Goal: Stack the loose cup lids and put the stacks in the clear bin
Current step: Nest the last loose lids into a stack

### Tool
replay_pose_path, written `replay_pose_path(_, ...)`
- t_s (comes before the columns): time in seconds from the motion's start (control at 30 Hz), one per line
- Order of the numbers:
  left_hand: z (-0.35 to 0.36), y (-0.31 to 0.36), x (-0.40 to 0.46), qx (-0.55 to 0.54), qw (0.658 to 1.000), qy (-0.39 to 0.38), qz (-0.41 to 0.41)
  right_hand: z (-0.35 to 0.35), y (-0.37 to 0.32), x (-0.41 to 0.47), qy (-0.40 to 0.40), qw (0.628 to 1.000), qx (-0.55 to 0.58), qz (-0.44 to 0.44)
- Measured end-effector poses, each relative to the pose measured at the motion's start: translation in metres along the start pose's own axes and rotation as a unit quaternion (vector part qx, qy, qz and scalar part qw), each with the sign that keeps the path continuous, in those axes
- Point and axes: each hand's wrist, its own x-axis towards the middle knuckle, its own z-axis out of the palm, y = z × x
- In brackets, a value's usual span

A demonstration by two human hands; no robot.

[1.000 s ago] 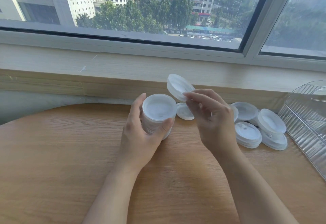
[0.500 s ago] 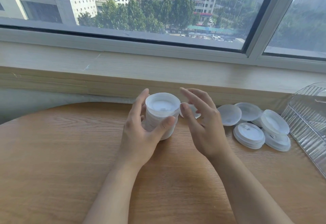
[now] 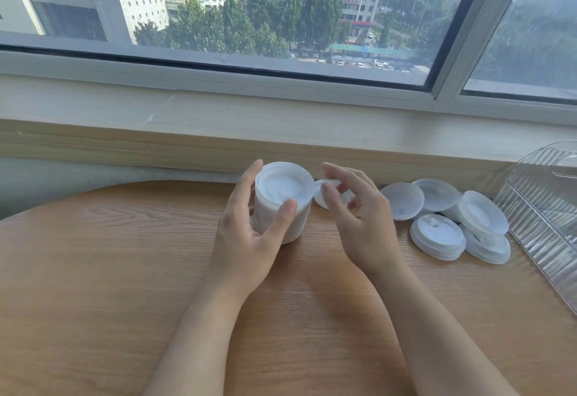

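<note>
A tall stack of white cup lids (image 3: pixel 284 196) stands on the wooden table (image 3: pixel 125 270) near its far edge. My left hand (image 3: pixel 249 233) grips the stack from the left, thumb on its front rim. Just right of the stack, my right hand (image 3: pixel 359 217) hovers with loosely spread fingers and holds nothing. Behind its fingers lies one loose lid (image 3: pixel 324 191). Several more loose lids (image 3: pixel 437 233) lie in a heap further right. The clear ribbed bin (image 3: pixel 543 217) stands at the right edge, partly cut off.
A pale wooden windowsill (image 3: pixel 281 127) runs along behind the table, under a large window. The table's rounded edge curves away at the left. Bare tabletop stretches in front of my hands.
My right hand set the lid it pinched onto the stack and let go. It has drawn back slightly to the right, fingers spread.
</note>
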Motion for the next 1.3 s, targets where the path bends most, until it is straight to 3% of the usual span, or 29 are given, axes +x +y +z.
replay_pose_path(0.1, 0.000, 0.001, 0.000, -0.014, 1.000, 0.004, -0.002, -0.009, 0.018, 0.004, 0.059, 0.994, -0.076, 0.052)
replay_pose_path(0.33, 0.000, 0.001, 0.000, -0.013, 1.000, 0.001, 0.006, -0.015, 0.047, 0.004, -0.073, 0.957, -0.255, 0.115)
replay_pose_path(0.5, 0.000, 0.001, 0.000, -0.018, 1.000, 0.001, 0.007, -0.014, 0.047, 0.002, -0.059, 0.954, -0.282, 0.084)
replay_pose_path(0.7, 0.000, 0.002, 0.000, -0.019, 1.000, 0.003, 0.007, -0.018, 0.033, 0.004, 0.043, 0.984, -0.167, 0.052)
replay_pose_path(0.83, 0.000, 0.003, -0.001, -0.022, 1.000, -0.001, 0.003, -0.023, 0.002, 0.007, 0.104, 0.992, -0.066, -0.041)
replay_pose_path(0.93, -0.001, 0.005, -0.001, -0.024, 1.000, -0.007, 0.004, -0.021, -0.016, 0.007, 0.073, 0.990, -0.044, -0.109)
replay_pose_path(1.13, -0.002, 0.005, -0.001, -0.032, 0.999, -0.012, 0.013, -0.008, -0.014, 0.002, -0.010, 0.974, -0.106, -0.202)
replay_pose_path(1.3, -0.001, 0.004, -0.001, -0.041, 0.999, -0.011, 0.011, -0.006, -0.019, -0.003, -0.010, 0.991, -0.049, -0.127)
